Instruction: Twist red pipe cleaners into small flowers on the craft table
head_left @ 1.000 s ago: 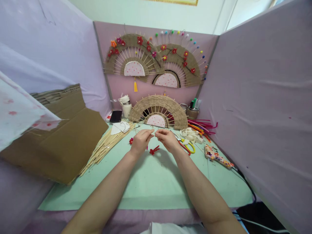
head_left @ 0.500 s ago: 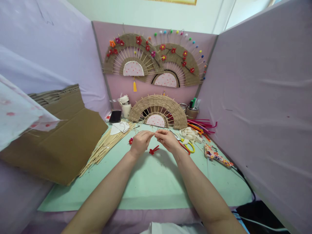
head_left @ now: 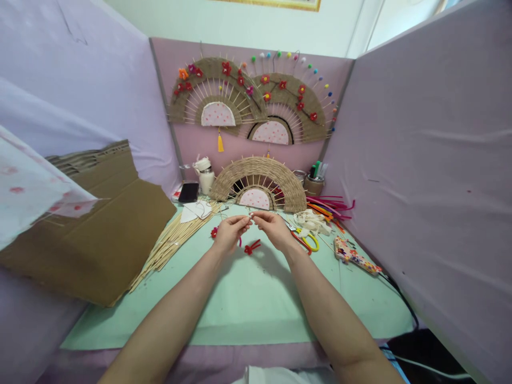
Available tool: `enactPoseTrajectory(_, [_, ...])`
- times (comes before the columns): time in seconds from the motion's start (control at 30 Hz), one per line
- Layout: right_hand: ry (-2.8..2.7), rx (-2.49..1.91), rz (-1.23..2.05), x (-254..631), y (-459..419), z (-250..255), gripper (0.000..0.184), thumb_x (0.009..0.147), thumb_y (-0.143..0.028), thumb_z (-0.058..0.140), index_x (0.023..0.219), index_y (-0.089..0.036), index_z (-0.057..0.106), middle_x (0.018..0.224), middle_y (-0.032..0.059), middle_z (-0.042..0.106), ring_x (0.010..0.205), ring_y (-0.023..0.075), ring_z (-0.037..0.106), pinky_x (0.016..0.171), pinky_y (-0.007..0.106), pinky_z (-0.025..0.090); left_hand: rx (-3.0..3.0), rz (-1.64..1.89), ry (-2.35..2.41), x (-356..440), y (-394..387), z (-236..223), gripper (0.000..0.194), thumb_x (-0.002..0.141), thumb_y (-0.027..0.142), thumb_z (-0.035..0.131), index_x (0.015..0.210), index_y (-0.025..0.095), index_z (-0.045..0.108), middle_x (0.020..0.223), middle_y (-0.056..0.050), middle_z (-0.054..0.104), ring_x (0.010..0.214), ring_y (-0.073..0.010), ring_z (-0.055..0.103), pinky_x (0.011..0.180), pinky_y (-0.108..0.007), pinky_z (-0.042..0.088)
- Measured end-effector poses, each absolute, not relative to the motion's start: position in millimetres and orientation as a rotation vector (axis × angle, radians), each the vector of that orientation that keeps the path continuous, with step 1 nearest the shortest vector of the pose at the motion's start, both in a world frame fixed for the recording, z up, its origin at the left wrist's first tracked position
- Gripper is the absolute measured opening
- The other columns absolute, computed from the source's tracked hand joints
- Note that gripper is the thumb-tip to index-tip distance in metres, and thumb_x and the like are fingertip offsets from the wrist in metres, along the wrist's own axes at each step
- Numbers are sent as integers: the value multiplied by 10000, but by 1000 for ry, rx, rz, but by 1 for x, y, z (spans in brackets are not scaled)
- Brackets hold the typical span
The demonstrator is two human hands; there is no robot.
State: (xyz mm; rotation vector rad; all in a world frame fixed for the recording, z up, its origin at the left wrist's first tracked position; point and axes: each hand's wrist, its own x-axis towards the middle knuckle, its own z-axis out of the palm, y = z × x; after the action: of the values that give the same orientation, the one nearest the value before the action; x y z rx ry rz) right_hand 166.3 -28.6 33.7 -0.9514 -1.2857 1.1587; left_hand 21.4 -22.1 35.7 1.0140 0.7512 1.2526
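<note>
My left hand and my right hand meet above the middle of the table, fingertips pinched together. A small whitish piece shows between the fingertips, too small to name. Below my left hand a short magenta pipe cleaner end shows; whether the hand holds it I cannot tell. On the table just under the hands lies a red pipe cleaner flower with two loose stems. Another reddish-pink flower is left of my left hand, partly covered by it.
A twine-wrapped fan stands behind my hands. Left are thin sticks and cardboard. Right are scissors, white ribbon, pipe cleaners and a corded glue gun. Two decorated fans hang on the back panel.
The fingers of both hands have shifted slightly, and the whitish piece now shows between them. More of the magenta end is visible below my left hand. The things on the table have stayed put.
</note>
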Motion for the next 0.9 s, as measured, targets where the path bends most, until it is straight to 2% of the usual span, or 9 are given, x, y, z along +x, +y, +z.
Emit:
enactPoseTrajectory(0.2, [-1205, -877, 1182, 160, -31, 33, 237, 611, -353, 731, 791, -201, 712, 789, 29, 686, 681, 131, 548, 627, 265, 389, 890, 1142, 639, 25, -26, 33, 247, 570, 260, 790, 734, 105, 690, 664, -27, 630, 582, -50, 537, 587, -174, 434])
enactPoseTrajectory(0.33, [-1203, -888, 1134, 159, -30, 32, 216, 615, -353, 725, 752, -189, 694, 736, 19, 667, 644, 130, 531, 631, 275, 402, 969, 1116, 658, 26, -24, 28, 273, 581, 321, 785, 704, 105, 674, 632, -21, 607, 554, -50, 514, 545, -177, 409])
enactPoseTrajectory(0.43, [-1309, -962, 932, 162, -30, 33, 177, 680, -348, 678, 746, -184, 676, 747, 21, 650, 688, 148, 543, 676, 290, 418, 1088, 1094, 769, 24, -21, 26, 312, 591, 375, 768, 718, 106, 674, 670, -48, 634, 565, -68, 522, 551, -199, 408])
enactPoseTrajectory(0.6, [-1685, -1241, 275, 166, -33, 33, 145, 814, -239, 554, 740, -182, 663, 813, 65, 613, 807, 189, 528, 763, 317, 389, 1377, 1250, 988, 20, -18, 28, 402, 622, 379, 729, 939, 142, 658, 786, -65, 677, 729, -155, 612, 693, -283, 470])
enactPoseTrajectory(0.67, [-1840, -1325, 96, 165, -34, 31, 169, 846, -199, 511, 773, -183, 662, 844, 84, 606, 851, 208, 507, 777, 325, 371, 1560, 1283, 1016, 19, -19, 28, 364, 648, 360, 706, 947, 159, 650, 806, -60, 681, 779, -176, 624, 734, -303, 475])
enactPoseTrajectory(0.8, [-2017, -1414, -11, 160, -34, 27, 202, 881, -207, 469, 801, -179, 653, 830, 91, 613, 829, 213, 503, 751, 317, 350, 1861, 1278, 1130, 20, -20, 25, 152, 741, 306, 604, 803, 178, 659, 803, -48, 678, 764, -173, 613, 716, -294, 465])
enactPoseTrajectory(0.9, [-2034, -1479, 28, 158, -33, 26, 214, 890, -230, 463, 809, -177, 654, 794, 89, 630, 789, 210, 521, 705, 306, 334, 1999, 1296, 1161, 20, -21, 22, 138, 779, 270, 545, 765, 182, 652, 780, -40, 671, 743, -166, 596, 709, -290, 448])
